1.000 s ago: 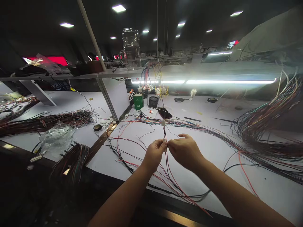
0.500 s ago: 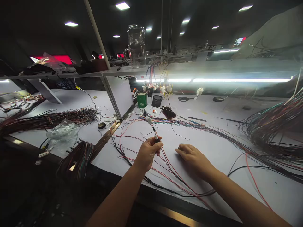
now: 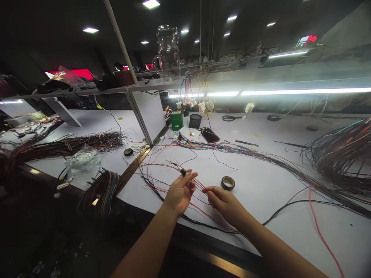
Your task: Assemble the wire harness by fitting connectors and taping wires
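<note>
Checking fingers. What's the right hand [image 3: 224,200] got?

– Thumb and index pinched together on the red wires [image 3: 200,185], other fingers curled in.

– Left hand [image 3: 179,193]?

– Half open, palm partly up, fingers loosely bent. Thumb sits by the wires, just behind the black-taped section [image 3: 183,171]. Whether it's clamped there, can't tell.

– Position of that section?

– At the left thumb and index, between the desk's [image 3: 261,193] near edge and its far side. White piece [image 3: 179,168] just past it, wire ends aimed toward the desk's left edge. Wires run straight from there to the right pinch.

– Tape roll [image 3: 228,188]?

– Flat on the desk, just beyond the right hand.
</note>
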A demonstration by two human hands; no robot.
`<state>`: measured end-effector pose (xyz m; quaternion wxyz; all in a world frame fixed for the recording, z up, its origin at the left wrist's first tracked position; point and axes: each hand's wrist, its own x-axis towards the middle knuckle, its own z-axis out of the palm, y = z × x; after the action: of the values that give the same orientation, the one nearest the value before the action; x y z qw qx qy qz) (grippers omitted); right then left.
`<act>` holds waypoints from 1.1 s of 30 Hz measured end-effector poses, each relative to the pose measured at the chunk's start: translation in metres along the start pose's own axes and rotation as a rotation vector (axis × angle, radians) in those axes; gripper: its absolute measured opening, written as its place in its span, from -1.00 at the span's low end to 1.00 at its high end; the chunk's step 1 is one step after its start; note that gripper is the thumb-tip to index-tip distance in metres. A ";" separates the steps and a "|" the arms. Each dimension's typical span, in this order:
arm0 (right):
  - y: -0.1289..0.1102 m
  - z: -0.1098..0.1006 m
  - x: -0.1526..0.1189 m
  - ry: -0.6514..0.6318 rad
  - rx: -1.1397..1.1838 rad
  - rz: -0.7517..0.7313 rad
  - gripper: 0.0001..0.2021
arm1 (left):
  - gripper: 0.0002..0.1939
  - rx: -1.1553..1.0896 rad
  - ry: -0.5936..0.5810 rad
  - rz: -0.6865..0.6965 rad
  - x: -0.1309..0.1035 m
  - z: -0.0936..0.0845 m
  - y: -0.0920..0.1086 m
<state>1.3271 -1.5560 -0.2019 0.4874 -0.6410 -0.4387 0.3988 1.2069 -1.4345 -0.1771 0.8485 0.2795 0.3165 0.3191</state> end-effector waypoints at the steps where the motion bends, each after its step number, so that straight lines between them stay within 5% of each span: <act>1: 0.002 -0.001 -0.001 -0.005 -0.016 -0.001 -0.66 | -0.72 0.034 -0.032 -0.047 -0.002 -0.001 -0.001; 9: 0.023 0.003 -0.011 -0.027 -0.052 0.075 -0.56 | -0.72 0.350 -0.120 0.055 -0.006 -0.001 0.000; 16: 0.017 0.005 -0.013 -0.007 -0.179 -0.029 -0.60 | -0.68 0.481 -0.160 0.132 -0.004 0.001 -0.007; 22: 0.042 -0.056 -0.005 0.283 -0.684 -0.400 -0.67 | -0.72 0.538 -0.174 0.082 0.000 -0.004 0.001; 27: 0.067 -0.100 0.003 0.140 -0.837 -0.481 -0.68 | -0.68 0.581 -0.199 0.021 -0.001 -0.005 0.007; 33: 0.008 -0.074 0.003 0.023 -0.513 -0.362 -0.77 | -0.67 0.506 -0.238 -0.111 -0.004 0.000 0.010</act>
<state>1.3990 -1.5743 -0.1946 0.3777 -0.6590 -0.6266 0.1745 1.2007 -1.4315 -0.1691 0.7990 0.5002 0.2992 0.1480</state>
